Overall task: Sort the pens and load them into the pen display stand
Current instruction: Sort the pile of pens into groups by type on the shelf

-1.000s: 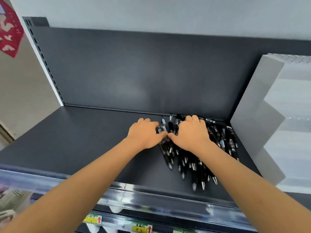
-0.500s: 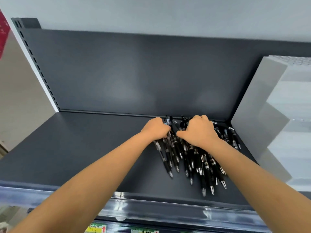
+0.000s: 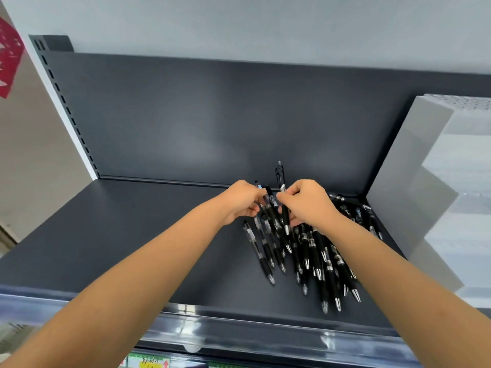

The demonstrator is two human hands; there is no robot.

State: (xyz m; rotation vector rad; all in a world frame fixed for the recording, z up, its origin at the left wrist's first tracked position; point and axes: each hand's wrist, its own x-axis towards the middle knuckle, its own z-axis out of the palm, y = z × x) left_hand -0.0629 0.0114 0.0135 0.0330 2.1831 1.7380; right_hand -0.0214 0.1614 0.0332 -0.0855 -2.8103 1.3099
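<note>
"So where were the pens (image 3: 313, 251)?"
"Heaped on the dark shelf (image 3: 132, 235), tips toward its front edge, near the pale stepped stand (image 3: 414, 187) at the right."
"And the hands?"
"The left hand (image 3: 239, 201) curled round a few pens at the heap's back. The right hand (image 3: 308, 203) pinched a single pen (image 3: 280, 179), nearly upright, tip down."

A shop, by its dark metal shelf (image 3: 106, 248), slotted upright (image 3: 68, 110) (left edge) and price tags (image 3: 150, 363) below.

left grip (image 3: 240, 202) curled, right grip (image 3: 308, 203) pinching
</note>
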